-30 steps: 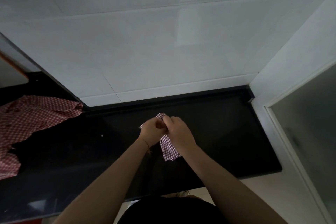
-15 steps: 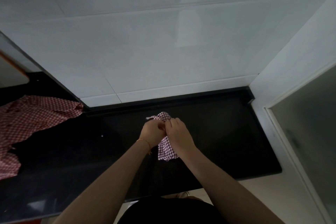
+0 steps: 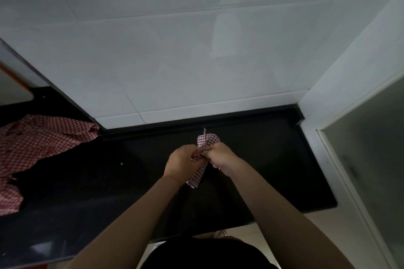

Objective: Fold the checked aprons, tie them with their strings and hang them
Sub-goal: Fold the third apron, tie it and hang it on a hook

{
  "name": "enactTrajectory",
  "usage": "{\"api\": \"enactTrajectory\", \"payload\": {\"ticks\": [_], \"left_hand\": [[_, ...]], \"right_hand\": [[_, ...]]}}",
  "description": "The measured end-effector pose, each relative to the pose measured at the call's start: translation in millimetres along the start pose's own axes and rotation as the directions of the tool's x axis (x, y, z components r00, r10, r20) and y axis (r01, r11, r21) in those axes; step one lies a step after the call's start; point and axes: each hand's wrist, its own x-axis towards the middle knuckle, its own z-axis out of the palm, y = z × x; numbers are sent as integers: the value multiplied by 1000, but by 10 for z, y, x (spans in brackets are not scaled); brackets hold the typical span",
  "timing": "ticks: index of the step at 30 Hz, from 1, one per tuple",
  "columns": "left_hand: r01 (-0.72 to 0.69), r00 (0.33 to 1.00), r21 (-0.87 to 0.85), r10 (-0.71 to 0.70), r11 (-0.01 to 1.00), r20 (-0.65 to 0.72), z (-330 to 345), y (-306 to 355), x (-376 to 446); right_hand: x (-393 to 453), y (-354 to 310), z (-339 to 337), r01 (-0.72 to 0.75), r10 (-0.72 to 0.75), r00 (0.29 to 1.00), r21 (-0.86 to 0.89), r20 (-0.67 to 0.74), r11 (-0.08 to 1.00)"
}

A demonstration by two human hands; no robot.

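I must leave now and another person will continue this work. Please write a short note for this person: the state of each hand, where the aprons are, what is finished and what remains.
Left hand: grips the folded apron bundle at its middle, above the black counter.
Right hand: pinches the same bundle at its waist, apparently pulling the string; the string itself is too small to see clearly.
Second checked apron: lies unfolded and crumpled at the left end of the counter.
Done: the first apron is folded into a narrow bundle.
Left: finish the tie if it is not finished, hang this bundle, then fold, tie and hang the second apron. No hook is in view.
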Motion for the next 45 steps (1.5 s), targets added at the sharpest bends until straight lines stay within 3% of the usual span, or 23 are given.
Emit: {"api": "enactTrajectory", "payload": {"ticks": [4, 8, 13, 18, 21, 24, 28, 32, 34, 36, 39, 41, 45], "left_hand": [[30, 1000, 22, -30, 999, -5, 10, 14, 29], [41, 999, 41, -42, 998, 35, -16, 16, 72], [12, 990, 49, -19, 999, 138, -63, -66, 105], [-70, 939, 303, -40, 950, 341, -267, -52, 158], [-95, 916, 478, -111, 873, 384, -296, -66, 240], [-95, 888, 533, -170, 841, 427, -294, -39, 310], [-98, 908, 579, -166, 809, 385, -256, -16, 281], [-99, 902, 493, -131, 865, 411, -289, -45, 317], [-95, 901, 346, -67, 933, 428, -312, -65, 334], [-65, 933, 146, 9, 987, 360, -286, -63, 303], [-83, 977, 93, 63, 992, 203, -149, -46, 226], [-80, 984, 48, 71, 996, 163, -28, -33, 193], [-27, 994, -85, 36, 996, 105, 90, 24, 146]], "right_hand": [[1, 27, -7, -36, 34, 998, 41, 49, 999], [-11, 111, -54, 10, -29, 996, 216, 85, 976], [-5, 232, -130, 160, -151, 981, 72, -118, 984], [33, 280, -31, 147, -120, 958, 90, -260, 985], [54, 264, 60, 166, -129, 957, 130, -259, 977], [61, 264, 87, 169, -126, 955, 144, -267, 975], [67, 259, 93, 182, -146, 948, 105, -282, 978], [65, 186, -17, 173, -169, 969, 7, -182, 985], [38, 129, -69, 140, -149, 985, -114, -83, 984], [12, 85, -107, 109, -115, 993, -252, -9, 962], [3, 55, -103, 92, -66, 995, -381, 81, 920], [-7, 43, -88, 77, -47, 995, -377, 87, 923], [-32, 9, -82, 14, -7, 999, -190, 36, 982]]}}
